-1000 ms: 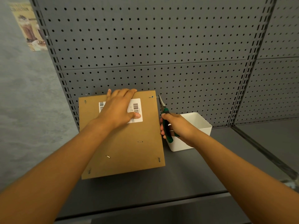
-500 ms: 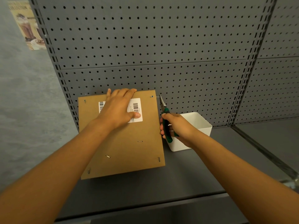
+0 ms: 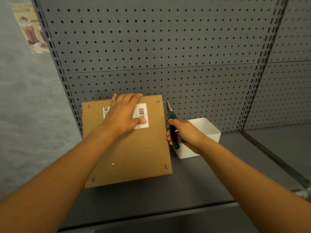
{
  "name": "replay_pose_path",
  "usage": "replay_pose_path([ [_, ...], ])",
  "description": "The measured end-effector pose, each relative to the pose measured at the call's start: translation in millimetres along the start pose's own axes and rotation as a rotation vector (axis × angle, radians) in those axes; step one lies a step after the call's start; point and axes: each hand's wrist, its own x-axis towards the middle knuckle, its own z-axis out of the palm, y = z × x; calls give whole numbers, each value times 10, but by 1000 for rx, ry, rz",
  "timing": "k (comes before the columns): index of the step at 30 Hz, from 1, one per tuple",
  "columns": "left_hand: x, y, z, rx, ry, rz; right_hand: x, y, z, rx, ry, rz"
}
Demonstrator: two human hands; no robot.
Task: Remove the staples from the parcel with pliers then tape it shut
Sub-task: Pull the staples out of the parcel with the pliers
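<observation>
A flat brown cardboard parcel (image 3: 134,148) with a white barcode label (image 3: 142,113) lies on the grey shelf. My left hand (image 3: 125,115) presses flat on its far part, fingers over the back edge. My right hand (image 3: 183,133) grips green-handled pliers (image 3: 172,125) beside the parcel's right edge. The pliers' tips (image 3: 167,102) pinch a thin staple just off the far right corner, next to a staple hole (image 3: 157,101). Several staples remain in the parcel: one at the near right corner (image 3: 165,166), one mid right (image 3: 146,148), one lower middle (image 3: 112,163).
A white plastic bin (image 3: 210,130) stands right of the parcel, partly behind my right hand. A grey pegboard wall (image 3: 151,47) rises directly behind. The shelf (image 3: 210,179) has a front edge near me and a metal rail at the right.
The pliers' tips have drawn slightly right, away from the parcel's far right corner, with the staple in them. My left hand has stayed in place.
</observation>
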Motion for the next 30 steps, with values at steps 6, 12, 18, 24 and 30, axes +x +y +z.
replay_pose_path([
  [6,-2,11,-9,7,-7,-3,-8,19,9,24,2,-1],
  [12,-5,15,-42,23,-7,26,-9,8,16,14,11,2],
  [18,13,23,-39,21,-21,31,17,-3,3,22,-4,11],
  [24,17,22,-13,-11,-17,18,18,18,20,74,2,24],
  [30,-1,35,-24,-10,-7,17,-7,28,43,78,32,12],
])
